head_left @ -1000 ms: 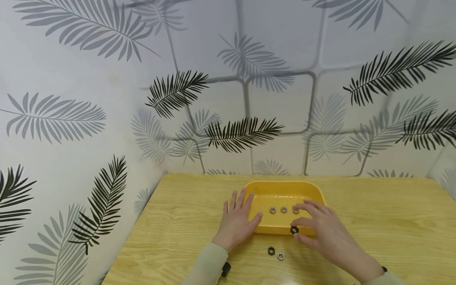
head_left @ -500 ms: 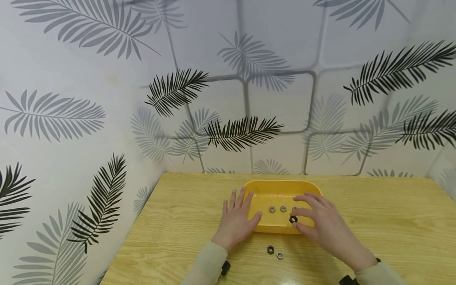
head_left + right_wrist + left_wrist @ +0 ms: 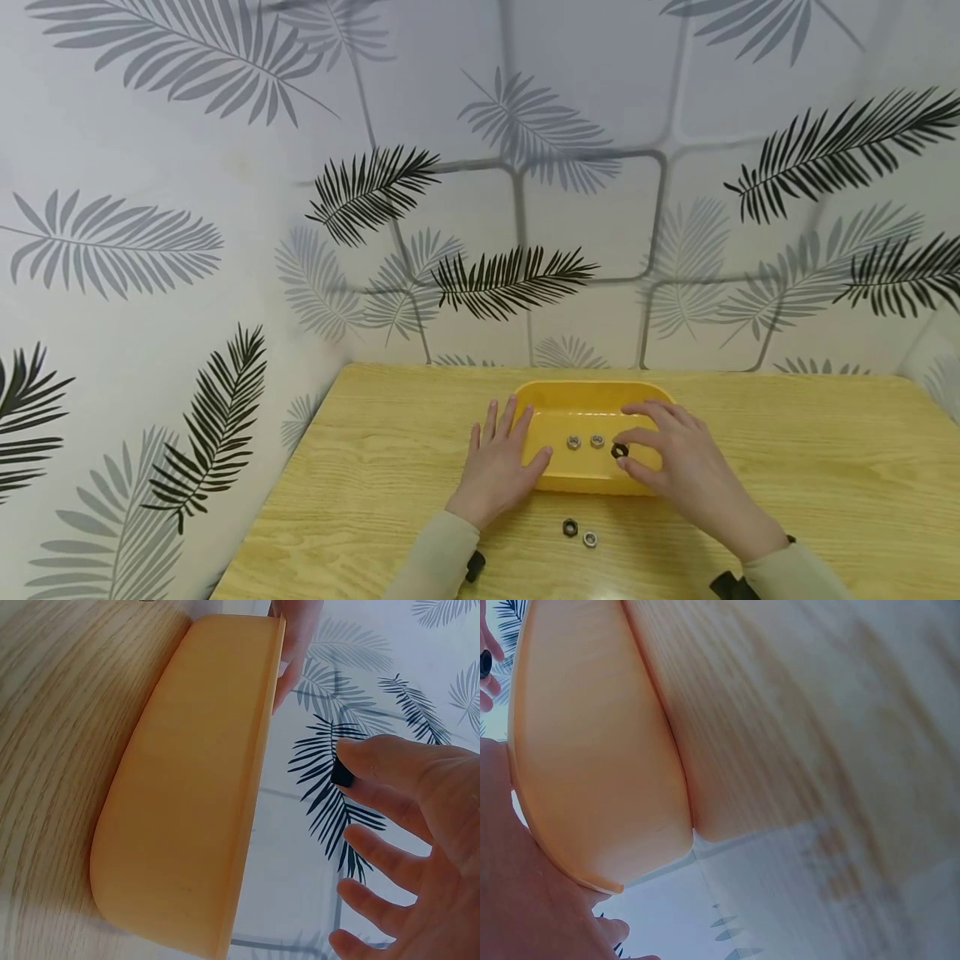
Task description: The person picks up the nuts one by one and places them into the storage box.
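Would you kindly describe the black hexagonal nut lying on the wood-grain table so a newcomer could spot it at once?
On the yellow wood-grain table, find the yellow rectangular plastic tray. Nearer the person lie two small nuts. The black hexagonal nut is the left one, darker than the silver metal nut beside it; the other black nut is in the right hand.

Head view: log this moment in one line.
right hand: pinches black nut above tray; left hand: on tray's left edge; table: another black nut, silver nut
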`<state>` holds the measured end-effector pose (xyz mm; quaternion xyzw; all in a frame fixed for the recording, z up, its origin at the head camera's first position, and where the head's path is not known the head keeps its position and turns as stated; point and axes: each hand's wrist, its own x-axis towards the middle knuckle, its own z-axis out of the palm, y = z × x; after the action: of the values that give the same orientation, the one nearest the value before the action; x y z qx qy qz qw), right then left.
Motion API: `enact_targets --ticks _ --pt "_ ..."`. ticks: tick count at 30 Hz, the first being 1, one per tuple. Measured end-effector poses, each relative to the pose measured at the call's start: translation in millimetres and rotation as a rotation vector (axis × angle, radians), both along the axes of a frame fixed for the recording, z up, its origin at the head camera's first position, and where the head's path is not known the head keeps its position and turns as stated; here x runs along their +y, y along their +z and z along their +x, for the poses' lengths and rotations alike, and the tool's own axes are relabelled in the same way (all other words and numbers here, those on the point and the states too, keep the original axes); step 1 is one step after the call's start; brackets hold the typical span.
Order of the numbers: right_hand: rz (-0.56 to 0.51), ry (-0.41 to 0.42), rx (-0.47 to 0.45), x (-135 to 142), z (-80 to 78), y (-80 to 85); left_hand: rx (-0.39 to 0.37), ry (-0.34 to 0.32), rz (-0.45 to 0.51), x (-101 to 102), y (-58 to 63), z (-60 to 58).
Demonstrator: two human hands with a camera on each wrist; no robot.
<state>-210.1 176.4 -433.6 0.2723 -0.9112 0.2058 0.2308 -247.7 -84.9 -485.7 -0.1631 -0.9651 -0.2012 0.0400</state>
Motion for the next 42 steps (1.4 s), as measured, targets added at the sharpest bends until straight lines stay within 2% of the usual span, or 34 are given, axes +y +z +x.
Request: enact_targets --ticks 10,25,33,42 --pt "-0.057 0.000 0.090 -5 -7.8 0.6 -0.002 0.000 0.003 0 -1.2 -0.8" --pt "-0.093 -0.022 0.064 -12 -19.9 -2.9 -0.008 0.000 0.004 -1 3.2 0.7" --pt "-0.094 -0.056 0.034 -16 -24.8 -5.2 -0.001 0.004 -0.006 0 0.9 -0.4" --pt "-0.113 -0.070 0.042 -20 -29.0 -5.5 -0.003 0.003 -0.003 0 0.0 -0.4"
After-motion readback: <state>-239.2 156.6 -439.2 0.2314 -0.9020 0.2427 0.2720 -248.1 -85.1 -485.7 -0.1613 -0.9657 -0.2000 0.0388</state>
